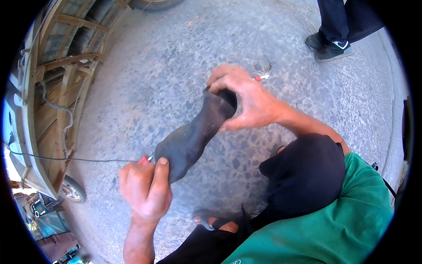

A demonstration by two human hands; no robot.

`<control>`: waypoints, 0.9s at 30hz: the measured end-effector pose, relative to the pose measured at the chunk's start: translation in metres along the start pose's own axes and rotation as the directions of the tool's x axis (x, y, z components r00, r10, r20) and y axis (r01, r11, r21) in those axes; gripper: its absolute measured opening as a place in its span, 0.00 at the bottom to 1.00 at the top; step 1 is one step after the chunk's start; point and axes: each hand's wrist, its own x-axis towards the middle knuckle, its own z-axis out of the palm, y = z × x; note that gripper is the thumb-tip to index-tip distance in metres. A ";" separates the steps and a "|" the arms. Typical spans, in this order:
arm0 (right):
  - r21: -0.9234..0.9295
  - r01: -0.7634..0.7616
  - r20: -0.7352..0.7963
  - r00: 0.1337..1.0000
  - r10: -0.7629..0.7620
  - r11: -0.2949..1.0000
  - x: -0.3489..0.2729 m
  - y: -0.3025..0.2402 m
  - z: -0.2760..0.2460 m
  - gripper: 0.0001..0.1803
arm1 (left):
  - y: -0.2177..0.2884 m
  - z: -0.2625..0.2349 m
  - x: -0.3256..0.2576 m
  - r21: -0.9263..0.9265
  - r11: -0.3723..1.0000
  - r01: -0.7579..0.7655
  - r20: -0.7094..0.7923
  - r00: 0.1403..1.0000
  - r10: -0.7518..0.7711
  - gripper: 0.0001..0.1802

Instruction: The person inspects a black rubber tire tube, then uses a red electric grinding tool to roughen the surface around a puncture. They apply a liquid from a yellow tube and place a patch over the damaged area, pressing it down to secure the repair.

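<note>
A dark grey, floppy piece of rubber tube (191, 138) is stretched slantwise between my two hands above the ground. My left hand (147, 189) is closed on its lower left end, with the thumb pressed on top. A small red thing with a pale metal tip (144, 159) shows beside these fingers; I cannot tell whether it is held or lies behind. My right hand (246, 94) grips the upper end, fingers over the edge and thumb below, and a hollow opening shows there.
A wooden-framed cart (66, 88) with a wheel (72, 190) stands at the left. A thin black cable (88, 159) runs from there toward my left hand. A small red-and-white object (260, 78) lies beyond my right hand. Another person's shoes (332, 49) are at the far right.
</note>
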 end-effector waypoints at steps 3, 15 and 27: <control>0.040 -0.035 -0.030 0.999 0.037 0.999 -0.002 -0.005 0.005 0.49 | 0.003 0.000 -0.002 -0.032 0.999 -0.033 0.004 0.999 0.033 0.29; -0.050 -0.002 -0.136 0.991 -0.005 0.999 -0.003 -0.001 0.012 0.46 | -0.001 0.010 -0.009 -0.070 0.997 0.036 0.002 0.999 -0.036 0.29; -0.098 0.104 -0.200 0.972 -0.122 0.990 -0.011 -0.010 0.040 0.37 | -0.021 0.030 -0.040 0.084 0.960 0.268 0.139 0.950 -0.278 0.29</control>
